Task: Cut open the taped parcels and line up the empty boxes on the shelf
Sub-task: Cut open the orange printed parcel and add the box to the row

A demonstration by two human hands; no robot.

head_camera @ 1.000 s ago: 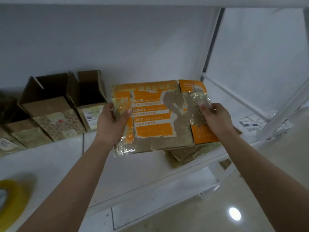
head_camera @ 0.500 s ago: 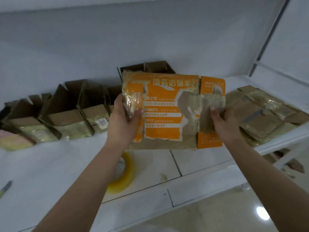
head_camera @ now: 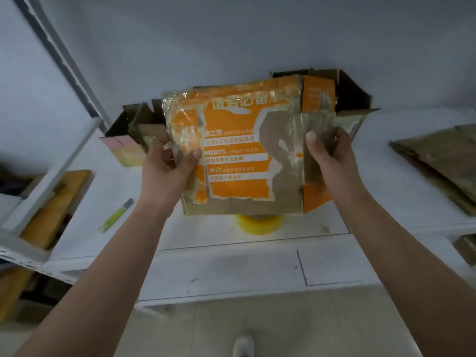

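While left hand (head_camera: 167,171) & right hand (head_camera: 328,155) grip the taped parcel (head_camera: 239,150) mid-frame, keep it level. Set it flat on shelf (head_camera: 231,269) before using cutter (head_camera: 117,215), lower left.

The parcel (head_camera: 239,153) I hold is orange with white lettering and torn brown patches. Beneath it are a yellow tape roll (head_camera: 258,224), a yellow-green cutter (head_camera: 116,215) and a white shelf (head_camera: 231,269).

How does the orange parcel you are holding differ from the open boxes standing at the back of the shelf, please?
The orange parcel is flat and wrapped in clear tape, gripped at its sides by the left hand and right hand; the open boxes stand with flaps up, untouched. The parcel is held above the shelf, while the boxes rest on it. The parcel shows orange print; the boxes look plain brown inside. Both appear to be cardboard.
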